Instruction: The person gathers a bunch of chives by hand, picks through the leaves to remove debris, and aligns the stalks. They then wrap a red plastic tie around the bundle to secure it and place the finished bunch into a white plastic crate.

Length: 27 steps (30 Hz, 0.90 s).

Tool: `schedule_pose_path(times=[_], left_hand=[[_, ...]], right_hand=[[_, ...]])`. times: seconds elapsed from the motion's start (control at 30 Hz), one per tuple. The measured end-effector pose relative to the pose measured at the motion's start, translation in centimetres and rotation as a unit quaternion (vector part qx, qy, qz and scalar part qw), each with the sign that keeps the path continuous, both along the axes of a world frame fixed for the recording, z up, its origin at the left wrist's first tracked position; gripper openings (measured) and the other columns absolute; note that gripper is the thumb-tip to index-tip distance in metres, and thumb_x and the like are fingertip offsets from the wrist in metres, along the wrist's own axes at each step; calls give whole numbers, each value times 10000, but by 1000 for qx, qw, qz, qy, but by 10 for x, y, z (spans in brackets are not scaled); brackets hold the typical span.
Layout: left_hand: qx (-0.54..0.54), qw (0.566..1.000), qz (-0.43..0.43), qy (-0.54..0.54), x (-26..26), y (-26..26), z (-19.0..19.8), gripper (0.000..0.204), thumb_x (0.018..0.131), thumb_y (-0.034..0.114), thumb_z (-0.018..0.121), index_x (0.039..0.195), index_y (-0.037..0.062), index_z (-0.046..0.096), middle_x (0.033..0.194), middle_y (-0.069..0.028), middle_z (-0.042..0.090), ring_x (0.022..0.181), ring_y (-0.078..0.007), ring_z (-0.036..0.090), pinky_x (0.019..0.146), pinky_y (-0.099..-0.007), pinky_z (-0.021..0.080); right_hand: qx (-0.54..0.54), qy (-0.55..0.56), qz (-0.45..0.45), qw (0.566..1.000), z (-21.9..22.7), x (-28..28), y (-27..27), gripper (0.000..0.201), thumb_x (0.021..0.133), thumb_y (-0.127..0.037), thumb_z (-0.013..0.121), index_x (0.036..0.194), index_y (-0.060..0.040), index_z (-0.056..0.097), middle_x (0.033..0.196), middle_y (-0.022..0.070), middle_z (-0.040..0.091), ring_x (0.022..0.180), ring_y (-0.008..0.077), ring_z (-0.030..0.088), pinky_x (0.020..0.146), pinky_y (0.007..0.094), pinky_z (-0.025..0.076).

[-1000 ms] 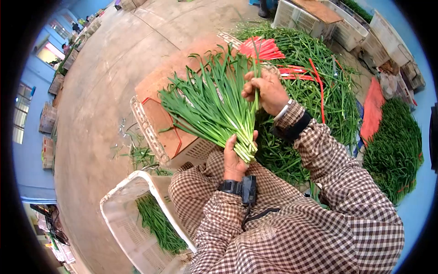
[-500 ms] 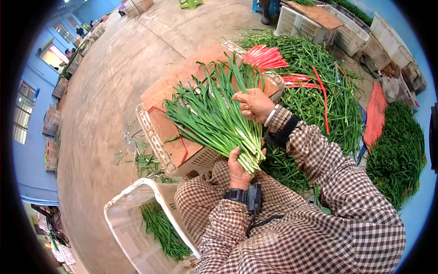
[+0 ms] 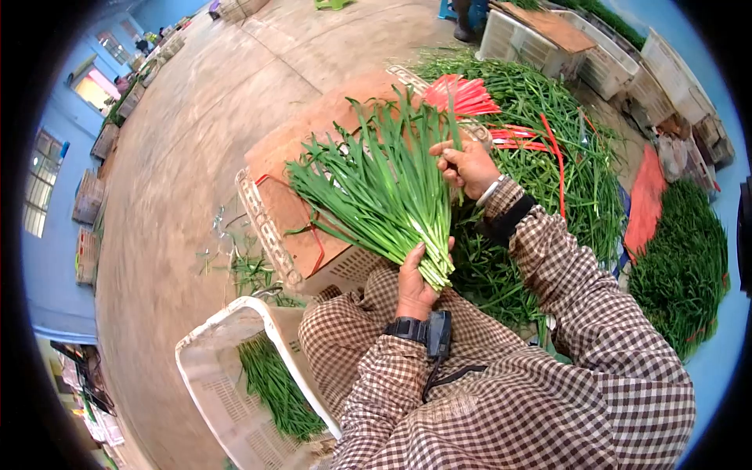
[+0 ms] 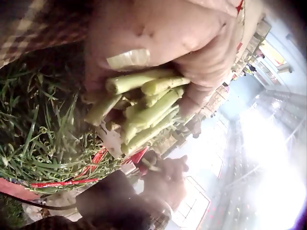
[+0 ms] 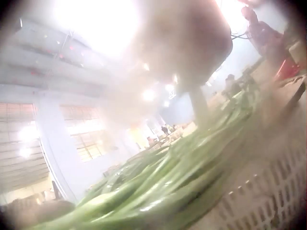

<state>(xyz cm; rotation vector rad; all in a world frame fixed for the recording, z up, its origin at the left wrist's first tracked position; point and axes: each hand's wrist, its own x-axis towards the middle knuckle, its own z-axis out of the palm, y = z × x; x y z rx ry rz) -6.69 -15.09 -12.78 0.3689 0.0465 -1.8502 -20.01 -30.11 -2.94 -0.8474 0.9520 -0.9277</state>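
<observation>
My left hand [image 3: 417, 282] grips a fanned bunch of garlic chives [image 3: 376, 180] by its pale lower stems. In the left wrist view, the cut stem ends [image 4: 153, 108] poke out from under the curled left fingers. At the right side of the bunch, my right hand [image 3: 468, 167] pinches a single chive stalk [image 3: 455, 129] between thumb and fingers. A pale stalk end shows by the right hand [image 4: 165, 184] in the left wrist view too. The right wrist view is hazy, with the chive leaves [image 5: 158, 172] running across it.
Under the leaves stands an upturned crate with a brown board [image 3: 270, 207]. Red ties [image 3: 462, 95] lie at its far end. Loose chives [image 3: 540, 141] are heaped to the right. A white crate [image 3: 196, 345] holding chives stands at lower left. More crates [image 3: 517, 39] line the back right.
My right hand came down to the bunch's leaves, then moved up and right, pinching a stalk. My left hand keeps its grip on the stems, with the bunch shifted slightly.
</observation>
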Motion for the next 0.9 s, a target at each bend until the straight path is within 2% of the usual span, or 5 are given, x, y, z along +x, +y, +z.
schedule_pose_path(times=[0.53, 0.67, 0.73, 0.83, 0.9], left_hand=[[29, 999, -26, -21, 2, 1, -5, 293, 843, 52, 564, 1120, -14, 494, 1026, -147, 568, 891, -236, 582, 701, -330, 531], [34, 999, -23, -1, 1, 1, 0, 323, 829, 29, 556, 1135, -24, 466, 1025, -145, 554, 883, -230, 576, 690, -333, 519], [41, 999, -21, 7, 0, 1, 2, 332, 816, 19, 554, 1133, -28, 463, 1008, -149, 554, 871, -233, 576, 675, -336, 511], [49, 999, -11, 8, 0, 2, 2, 393, 806, 7, 537, 1186, -17, 440, 1056, -155, 552, 880, -242, 574, 683, -340, 506], [38, 999, -15, 15, 0, 3, 4, 416, 809, 12, 531, 1212, -6, 427, 1094, -161, 543, 884, -242, 574, 681, -342, 507]], right_hand=[[15, 99, -126, 987, -46, -33, 8, 118, 865, -133, 562, 815, -27, 573, 640, 59, 602, 398, 64, 437, 320, 195, 277], [66, 109, -85, 988, -58, -28, 20, 226, 846, -244, 632, 755, -44, 579, 621, 51, 596, 383, 56, 427, 315, 195, 281], [88, -15, -54, 995, -61, -21, 28, 278, 817, -301, 670, 704, -80, 545, 550, -28, 487, 381, 42, 408, 309, 183, 258], [83, 51, -29, 995, -56, -10, 30, 242, 803, -267, 690, 761, -74, 550, 545, -48, 471, 373, 37, 394, 313, 184, 255], [57, -14, -5, 998, -49, -5, 32, 172, 797, -183, 687, 816, -62, 566, 568, -37, 500, 370, 41, 380, 316, 184, 256]])
